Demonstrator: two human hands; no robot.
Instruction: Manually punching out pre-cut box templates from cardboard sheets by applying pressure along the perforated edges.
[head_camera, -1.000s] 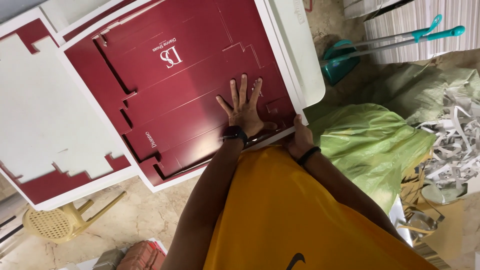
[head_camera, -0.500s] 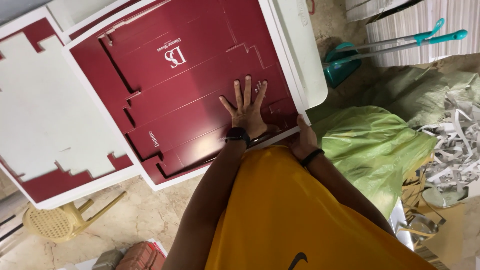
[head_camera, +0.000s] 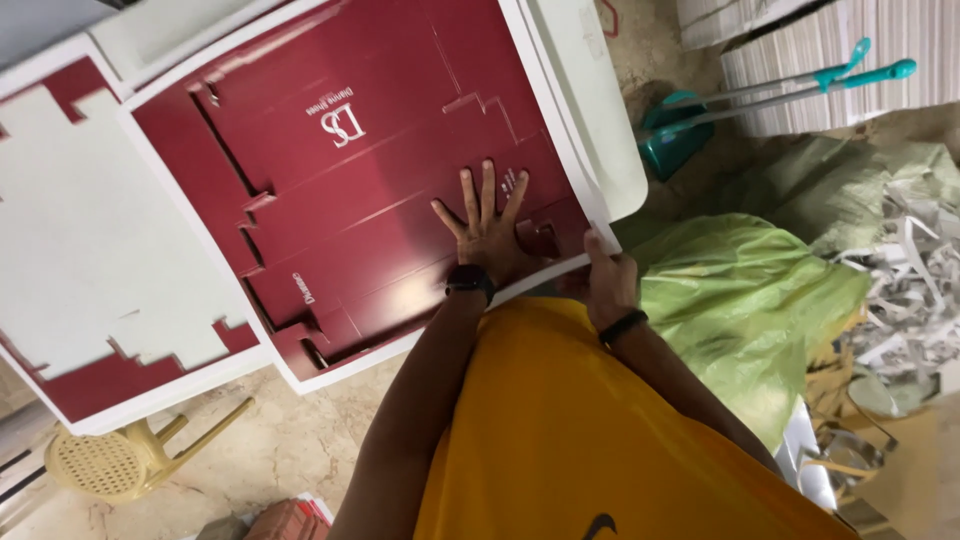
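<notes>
Little has shifted: left hand (head_camera: 487, 232) stays flat, fingers spread, on the maroon die-cut sheet (head_camera: 370, 170); right hand (head_camera: 608, 283) still pinches its white edge at 4 o'clock.

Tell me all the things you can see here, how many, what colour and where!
Printed card sheet: one, dark red with white border, middle, under the flat hand.
Punched-out sheet: one, white with dark red edge pieces, left.
White table: one, under the sheets; its edge shows right of the red sheet.
Plastic stool: one, pale yellow, bottom left on the floor.
Long-handled tools: two handles, teal grips, top right.
Stacked white sheets: a pile, top right.
Green bag: one, light green, right.
Paper scraps: a heap, white, far right.
Yellow shirt: one, bottom middle.
Left hand: flat, fingers spread, on the red sheet; black wristband.
Right hand: gripping the sheet's near corner; black wristband.
</notes>
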